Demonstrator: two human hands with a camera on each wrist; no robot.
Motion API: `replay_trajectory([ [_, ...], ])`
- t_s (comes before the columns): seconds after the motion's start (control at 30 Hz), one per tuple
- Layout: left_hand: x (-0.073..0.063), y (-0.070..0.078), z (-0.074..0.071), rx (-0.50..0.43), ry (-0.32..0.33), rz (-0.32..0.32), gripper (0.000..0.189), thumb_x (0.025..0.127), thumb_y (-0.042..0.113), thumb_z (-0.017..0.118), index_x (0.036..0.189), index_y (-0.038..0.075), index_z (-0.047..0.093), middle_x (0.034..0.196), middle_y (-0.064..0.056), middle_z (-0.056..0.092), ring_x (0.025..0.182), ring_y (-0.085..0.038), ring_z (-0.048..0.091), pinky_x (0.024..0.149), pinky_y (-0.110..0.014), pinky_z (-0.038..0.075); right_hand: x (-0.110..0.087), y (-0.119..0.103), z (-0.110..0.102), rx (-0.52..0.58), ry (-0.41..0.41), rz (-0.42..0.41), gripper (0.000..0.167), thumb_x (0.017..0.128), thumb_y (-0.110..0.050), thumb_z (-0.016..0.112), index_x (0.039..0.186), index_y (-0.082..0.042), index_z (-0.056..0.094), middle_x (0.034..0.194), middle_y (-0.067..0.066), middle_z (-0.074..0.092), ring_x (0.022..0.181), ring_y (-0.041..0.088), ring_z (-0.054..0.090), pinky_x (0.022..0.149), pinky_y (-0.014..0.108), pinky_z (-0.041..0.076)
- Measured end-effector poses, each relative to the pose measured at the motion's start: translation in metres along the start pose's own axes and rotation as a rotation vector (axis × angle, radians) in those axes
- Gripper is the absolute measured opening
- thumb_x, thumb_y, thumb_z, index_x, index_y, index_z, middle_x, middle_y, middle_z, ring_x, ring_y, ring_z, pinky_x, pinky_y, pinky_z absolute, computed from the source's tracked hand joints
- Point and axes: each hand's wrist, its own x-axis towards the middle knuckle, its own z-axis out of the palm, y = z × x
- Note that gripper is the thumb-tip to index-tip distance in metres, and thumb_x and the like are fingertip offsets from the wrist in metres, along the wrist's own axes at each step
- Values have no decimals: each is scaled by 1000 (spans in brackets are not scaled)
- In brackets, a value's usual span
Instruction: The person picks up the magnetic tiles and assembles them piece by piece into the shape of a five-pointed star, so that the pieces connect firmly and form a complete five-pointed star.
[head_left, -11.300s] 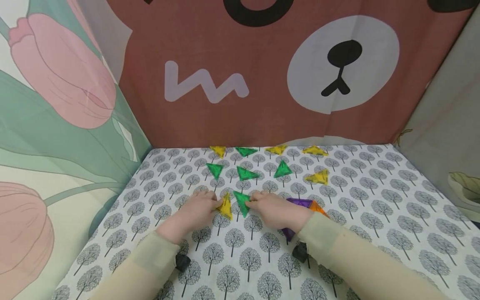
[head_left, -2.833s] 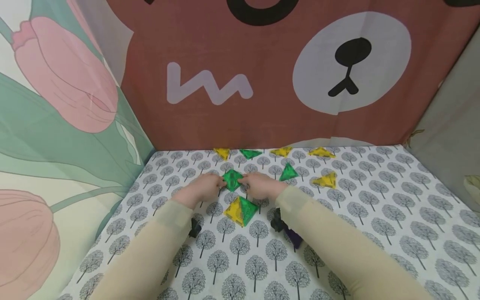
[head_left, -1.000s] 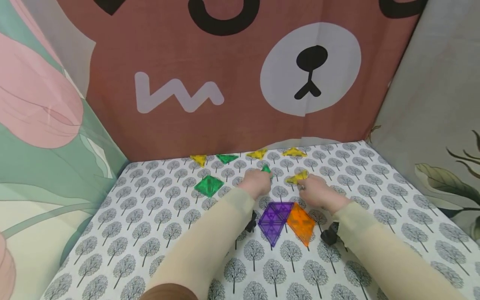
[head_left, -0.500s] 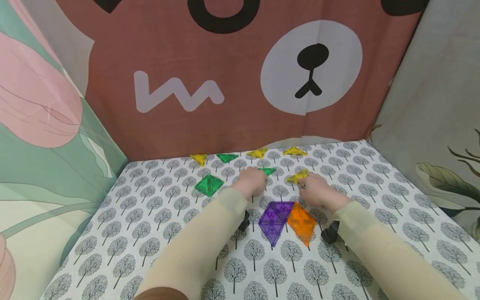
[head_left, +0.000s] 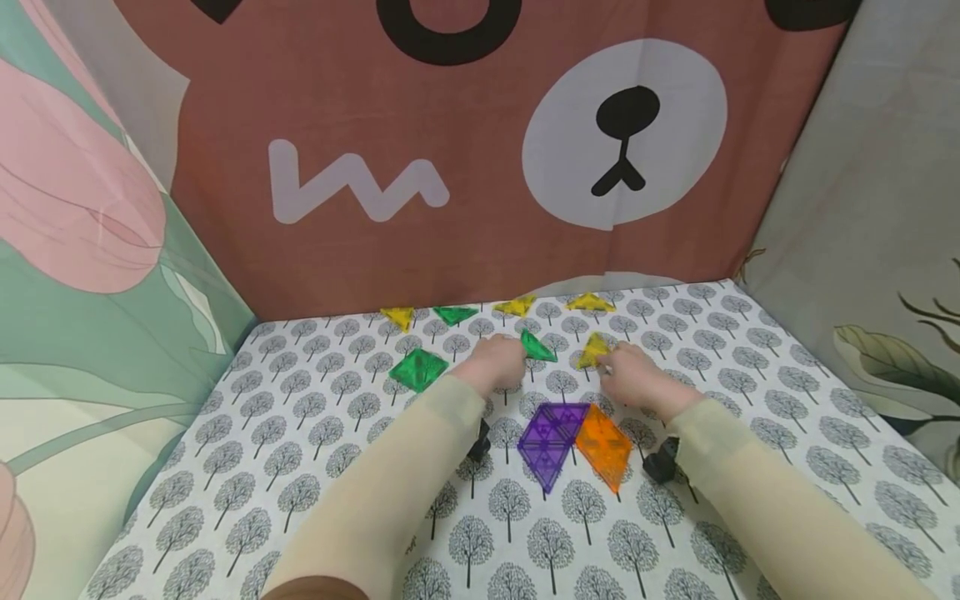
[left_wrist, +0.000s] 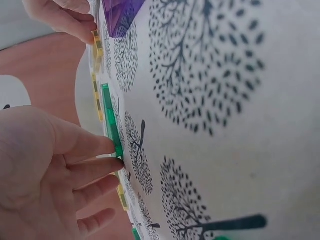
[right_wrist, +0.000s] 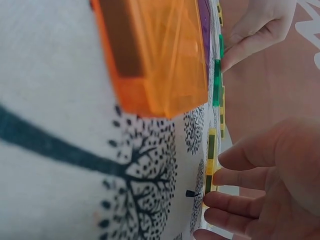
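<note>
In the head view my left hand (head_left: 495, 364) grips the near-left corner of a green translucent triangle tile (head_left: 537, 347). Seen from the left wrist, thumb and forefinger meet at one end of that green tile (left_wrist: 113, 122), which lies nearly flat on the cloth. My right hand (head_left: 633, 375) holds a yellow triangle tile (head_left: 594, 350) by its right side; the right wrist view has thumb and fingertips at its edge (right_wrist: 210, 157). A gap separates the two tiles. Nearer to me lie joined purple tiles (head_left: 547, 442) touching an orange tile piece (head_left: 604, 447).
A green diamond of joined tiles (head_left: 418, 370) lies left of my left hand. Along the back edge are yellow tiles (head_left: 590, 303) and one green tile (head_left: 454, 315). A bear-print curtain (head_left: 450, 250) rises behind the tree-print cloth (head_left: 337, 483).
Two green tiles were brought together into a diamond earlier; both hands then moved right. In the last second the green and yellow tiles have turned, and my left hand has shifted slightly left.
</note>
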Motion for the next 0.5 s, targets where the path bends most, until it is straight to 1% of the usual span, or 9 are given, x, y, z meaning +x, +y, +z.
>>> replay_trajectory([
  [0.13,0,-2,0,-24,12,27,32,98,11,46,120,12,69,135,-8,59,132,-28,45,116,-48,25,2,0,-1,-5,15,-14,45,94,-7,50,135,12,51,123,35,50,117,49,47,100,60,40],
  [0.2,2,-4,0,-34,8,39,32,99,12,45,120,12,69,134,-8,59,131,-28,45,116,-47,26,4,0,0,-11,17,-13,45,94,-7,51,135,11,52,124,34,50,118,49,47,103,60,38],
  [0.23,2,-4,0,-39,4,43,32,100,13,44,121,12,68,135,-8,59,132,-28,45,116,-47,26,6,0,0,-15,11,-6,45,94,-7,51,136,11,51,125,34,49,119,49,46,104,60,37],
  [0.27,5,-5,1,-40,-4,44,33,101,14,44,123,13,68,136,-7,58,132,-28,45,116,-47,26,7,0,0,-15,6,-1,46,93,-8,51,136,10,51,123,31,51,117,47,47,103,60,38],
  [0.33,6,-6,1,-40,-10,57,35,102,16,43,129,14,65,138,-7,57,133,-28,45,116,-46,27,10,1,2,-13,-8,20,48,93,-8,51,138,8,50,125,30,51,118,46,47,103,60,38],
  [0.47,9,-4,3,-45,-17,70,40,104,16,41,140,16,57,144,-3,52,136,-27,42,116,-43,27,14,1,3,1,-36,50,53,92,-9,51,143,3,47,135,30,46,126,47,41,106,61,34],
  [0.5,7,-3,2,-46,-13,74,41,104,17,41,142,17,55,145,-2,51,137,-26,41,116,-42,27,14,0,4,2,-40,54,53,92,-9,51,144,2,47,139,30,43,128,48,38,108,61,32],
])
